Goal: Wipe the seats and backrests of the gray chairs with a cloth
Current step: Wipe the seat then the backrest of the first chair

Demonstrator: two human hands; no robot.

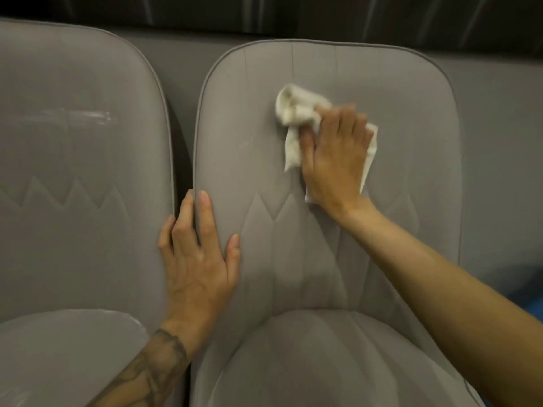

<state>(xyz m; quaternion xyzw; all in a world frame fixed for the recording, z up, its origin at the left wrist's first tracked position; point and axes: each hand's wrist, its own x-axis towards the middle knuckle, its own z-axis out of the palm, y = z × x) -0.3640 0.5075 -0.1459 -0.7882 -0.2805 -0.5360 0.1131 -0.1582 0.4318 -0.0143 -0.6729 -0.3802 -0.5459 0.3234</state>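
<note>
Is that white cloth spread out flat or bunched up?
Bunched up. The white cloth shows crumpled folds beyond the right hand, which presses it against the right chair's backrest.

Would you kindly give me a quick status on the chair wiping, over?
Right hand pressing white cloth on right chair's backrest. Left hand bracing that backrest's edge. Nothing in the way.

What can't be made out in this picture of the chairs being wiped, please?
Head view, blur: whether the right hand grips or just presses the cloth.
Head view, under that hand: part of the cloth.
Head view, left edge: cuts off the left chair.
Head view, bottom edge: cuts off the right chair's seat.
</note>
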